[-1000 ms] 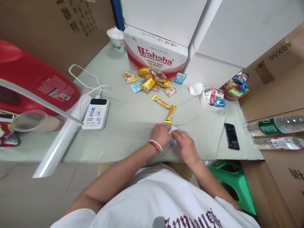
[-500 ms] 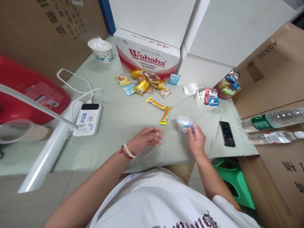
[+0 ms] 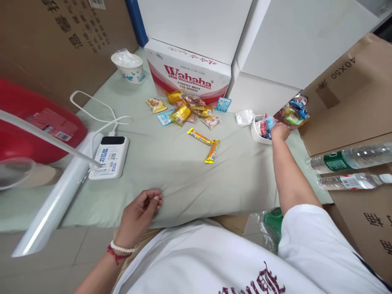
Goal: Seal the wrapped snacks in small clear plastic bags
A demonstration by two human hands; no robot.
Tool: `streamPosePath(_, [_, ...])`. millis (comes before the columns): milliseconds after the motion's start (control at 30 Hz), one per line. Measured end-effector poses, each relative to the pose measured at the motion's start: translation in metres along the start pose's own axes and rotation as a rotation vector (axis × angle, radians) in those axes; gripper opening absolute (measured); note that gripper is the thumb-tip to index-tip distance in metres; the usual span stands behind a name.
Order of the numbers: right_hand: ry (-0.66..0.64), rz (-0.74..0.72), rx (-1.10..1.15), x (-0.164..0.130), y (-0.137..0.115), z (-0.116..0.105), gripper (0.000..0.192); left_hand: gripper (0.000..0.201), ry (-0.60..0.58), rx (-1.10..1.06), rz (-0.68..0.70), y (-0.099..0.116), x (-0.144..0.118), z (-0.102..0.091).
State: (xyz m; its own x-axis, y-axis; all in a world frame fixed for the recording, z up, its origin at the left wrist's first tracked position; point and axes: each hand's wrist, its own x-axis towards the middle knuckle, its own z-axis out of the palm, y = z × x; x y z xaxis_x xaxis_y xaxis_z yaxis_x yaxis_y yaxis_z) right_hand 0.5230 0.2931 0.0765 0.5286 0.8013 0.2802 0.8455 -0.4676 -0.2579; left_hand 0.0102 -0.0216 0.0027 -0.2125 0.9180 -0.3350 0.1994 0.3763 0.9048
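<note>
My right hand (image 3: 280, 131) reaches over the right rim of a white container (image 3: 256, 134) holding small wrapped snacks. Its fingers are closed on a blue-and-white snack packet (image 3: 269, 121), partly hidden by the hand, among the red and blue packets inside. Near the table's front edge, my left hand (image 3: 143, 210) is closed loosely, thumb against the curled fingers, with nothing visible in it. Two yellow-and-orange snack sticks (image 3: 206, 143) lie end to end at an angle mid-table. Behind them is a heap of yellow and pink wrapped snacks (image 3: 186, 110).
A Wahaha carton (image 3: 190, 75) stands at the back. On the left are a white power bank (image 3: 109, 158) with a cable and a paper cup (image 3: 128, 67). A crumpled white wrapper (image 3: 245, 117) and a bag of snacks (image 3: 294, 111) flank the container. Plastic bottles (image 3: 352, 157) lie right.
My right hand has carried the blue-and-white packet right and away from me to the white container. My left hand has drawn back left toward the table edge, its fingers curling.
</note>
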Motion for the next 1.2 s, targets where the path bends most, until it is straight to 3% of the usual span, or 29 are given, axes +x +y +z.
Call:
streamPosePath(133, [0.054,0.124,-0.005,-0.005,0.003,0.007,0.030,0.056,-0.007,0.073,0.087,-0.007,-0.004,0.003])
streamPosePath(233, [0.057,0.077,0.054,-0.002,0.009,-0.007,0.026,0.044,0.062,0.109,0.194,-0.005,-0.009,-0.003])
streamPosePath(333, [0.238,0.047,0.119,-0.007,0.005,-0.024,0.038,0.030,0.208,0.255,0.384,-0.003,-0.010,-0.018])
streamPosePath(433, [0.322,-0.130,0.233,-0.020,-0.016,-0.033,0.040,0.023,0.322,0.407,0.511,-0.006,-0.003,-0.033])
streamPosePath(567, [0.138,-0.362,0.327,-0.034,-0.062,-0.027,0.033,0.018,0.374,0.563,0.648,-0.017,0.009,-0.038])
streamPosePath(733, [-0.009,-0.348,-0.071,-0.033,-0.108,-0.006,0.031,0.015,0.413,0.672,0.826,-0.024,0.011,-0.032])
streamPosePath(867, [-0.150,-0.291,-0.344,-0.030,-0.132,0.015,0.039,0.016,0.447,0.690,0.861,-0.024,0.011,-0.031])
streamPosePath(1033, [-0.211,-0.231,-0.306,-0.031,-0.146,0.024,0.028,0.017,0.413,0.604,0.789,-0.025,0.008,-0.034])
streamPosePath(1100, [-0.174,-0.267,-0.187,-0.037,-0.145,0.017,0.025,0.018,0.364,0.504,0.699,-0.025,0.004,-0.036])
streamPosePath(1200, [-0.260,-0.165,0.408,-0.059,-0.135,-0.003,0.017,0.018,0.334,0.336,0.550,-0.017,-0.001,-0.038])
